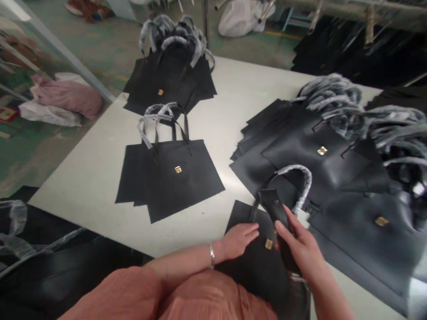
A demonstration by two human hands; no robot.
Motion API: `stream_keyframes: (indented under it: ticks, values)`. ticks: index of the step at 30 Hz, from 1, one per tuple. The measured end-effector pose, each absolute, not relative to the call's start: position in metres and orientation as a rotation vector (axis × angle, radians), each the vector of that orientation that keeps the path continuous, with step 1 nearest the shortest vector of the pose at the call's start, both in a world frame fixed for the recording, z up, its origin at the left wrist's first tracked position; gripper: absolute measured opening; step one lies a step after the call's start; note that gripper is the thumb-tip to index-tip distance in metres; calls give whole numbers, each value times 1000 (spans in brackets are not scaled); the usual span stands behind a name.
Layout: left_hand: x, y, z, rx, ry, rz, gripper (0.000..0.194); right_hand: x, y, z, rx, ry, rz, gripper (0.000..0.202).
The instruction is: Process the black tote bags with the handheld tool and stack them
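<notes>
A black leather panel with a gold clasp and a plastic-wrapped handle lies at the table's front edge, against my body. My left hand rests on it with fingers stretched out, left of the clasp. A narrow black strap piece stands up from the panel's right part, and my right hand is closed around it, thumb on top. The wrapped handle arches just behind my right hand. Whatever lies beneath my right fingers is hidden.
A few black panels with a gold clasp lie on the white table, centre left. Behind them is a larger pile. Overlapping panels with wrapped handles cover the right side. More black pieces are at lower left, beyond the table edge.
</notes>
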State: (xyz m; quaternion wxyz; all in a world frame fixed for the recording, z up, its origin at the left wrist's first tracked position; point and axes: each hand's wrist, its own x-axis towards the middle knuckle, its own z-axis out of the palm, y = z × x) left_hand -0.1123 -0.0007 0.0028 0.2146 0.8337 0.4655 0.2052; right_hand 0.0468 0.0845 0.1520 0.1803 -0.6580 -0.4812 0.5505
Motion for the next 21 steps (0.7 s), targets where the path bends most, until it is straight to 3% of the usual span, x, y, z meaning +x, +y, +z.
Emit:
stream_keyframes:
  ticks: [4, 8, 16, 21]
  values:
    - [-130, 40, 23, 2056, 1778, 374, 46, 124, 45, 194, -2026, -1046, 1405, 89]
    - [-137, 73, 38, 2042, 1825, 69, 49, 186, -20, 206, -2268, -657, 1227, 91]
    - [-138, 76, 35, 1853, 1693, 6, 30, 202, -167, 156, -2306, -108, 1300, 114]
    - [-150, 68, 31, 1827, 1701, 12, 21, 180, -194, 128, -2183, -40, 1341, 109]
